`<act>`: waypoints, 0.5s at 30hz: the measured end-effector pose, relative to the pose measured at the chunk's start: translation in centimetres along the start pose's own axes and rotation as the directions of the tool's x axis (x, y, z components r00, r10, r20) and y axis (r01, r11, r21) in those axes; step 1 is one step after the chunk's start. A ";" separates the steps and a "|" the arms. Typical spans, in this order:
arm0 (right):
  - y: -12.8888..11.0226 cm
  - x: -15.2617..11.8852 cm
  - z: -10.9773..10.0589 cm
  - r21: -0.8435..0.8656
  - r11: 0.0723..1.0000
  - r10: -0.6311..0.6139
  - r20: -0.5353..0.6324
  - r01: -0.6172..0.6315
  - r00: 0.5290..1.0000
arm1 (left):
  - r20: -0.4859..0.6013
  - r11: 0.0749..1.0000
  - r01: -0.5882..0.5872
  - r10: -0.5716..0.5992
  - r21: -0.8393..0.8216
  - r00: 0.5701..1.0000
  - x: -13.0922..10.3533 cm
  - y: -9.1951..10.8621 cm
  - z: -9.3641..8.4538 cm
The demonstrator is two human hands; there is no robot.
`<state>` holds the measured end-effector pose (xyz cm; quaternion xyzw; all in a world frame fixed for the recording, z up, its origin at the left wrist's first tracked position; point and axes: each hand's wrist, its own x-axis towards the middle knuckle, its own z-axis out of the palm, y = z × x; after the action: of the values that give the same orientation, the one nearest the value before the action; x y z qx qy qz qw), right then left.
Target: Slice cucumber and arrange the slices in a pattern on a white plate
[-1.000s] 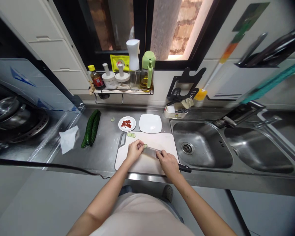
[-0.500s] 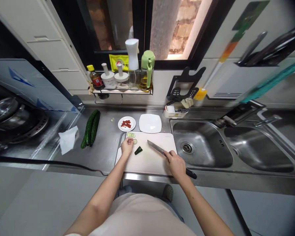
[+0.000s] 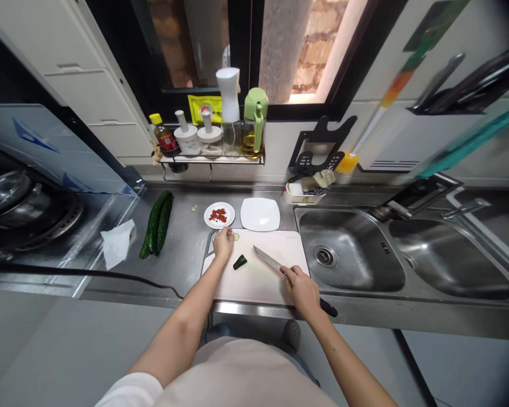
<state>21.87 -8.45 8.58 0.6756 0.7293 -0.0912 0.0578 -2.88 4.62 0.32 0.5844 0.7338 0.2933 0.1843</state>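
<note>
My right hand (image 3: 300, 288) grips a kitchen knife (image 3: 268, 260) by its black handle, the blade slanting up and left over the white cutting board (image 3: 263, 288). At the board's upper left, my left hand (image 3: 223, 244) has its fingers curled together over the place of the cucumber slices; what is in them, if anything, is hidden. One pale cucumber slice (image 3: 236, 237) shows just right of those fingertips. Below it lies a short dark green cucumber end piece (image 3: 240, 262), apart from both hands.
Behind the board stand a plate of chopped red bits (image 3: 212, 224) and a bare white plate (image 3: 260, 213). Whole cucumbers (image 3: 156, 223) and a crumpled tissue (image 3: 117, 244) lie left. A double sink (image 3: 352, 249) is on the right. A bottle rack (image 3: 212, 159) hangs above.
My left hand has moved slightly up and right, covering slices that showed beside it before. My right hand keeps hold of the knife, almost still.
</note>
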 end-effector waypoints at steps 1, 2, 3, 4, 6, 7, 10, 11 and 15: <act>0.1 0.0 0.0 0.004 1.000 0.004 0.001 -0.004 1.000 | -0.010 1.000 -0.013 0.013 0.026 1.000 0.0 -0.1 -0.1; 0.1 -0.1 0.1 0.009 1.000 0.009 0.002 -0.009 1.000 | -0.024 0.998 -0.027 0.028 0.056 0.999 -0.1 -0.2 -0.2; 0.2 -0.1 0.2 0.016 1.000 0.013 0.002 -0.013 1.000 | -0.035 0.995 -0.050 0.054 0.089 0.998 -0.4 -0.4 -0.3; 0.3 -0.2 0.2 0.022 1.000 0.016 0.002 -0.016 1.000 | -0.039 0.989 -0.086 0.092 0.121 0.995 -0.7 -0.5 -0.4; 0.3 -0.2 0.3 0.037 0.999 0.022 0.002 -0.022 1.000 | -0.013 0.964 -0.204 0.209 0.172 0.978 -1.6 -0.9 -0.5; 0.3 -0.1 0.4 0.044 0.999 0.025 0.003 -0.025 1.000 | 0.009 0.944 -0.270 0.273 0.187 0.962 -2.2 -1.1 -0.5; 0.2 0.0 0.4 0.063 0.997 0.033 0.012 -0.033 0.999 | 0.038 0.899 -0.377 0.378 0.224 0.925 -3.6 -1.4 -0.4; 0.1 0.1 0.4 0.069 0.997 0.033 0.015 -0.034 0.999 | 0.041 0.891 -0.389 0.390 0.235 0.920 -3.9 -1.5 -0.3; -0.1 0.4 0.4 0.090 0.995 0.030 0.012 -0.031 0.999 | 0.055 0.872 -0.411 0.412 0.266 0.909 -4.4 -1.3 -0.3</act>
<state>21.70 -8.21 8.09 0.6880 0.7138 -0.1268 0.0328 -2.97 0.12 -0.59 0.7463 0.6260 0.2234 0.0348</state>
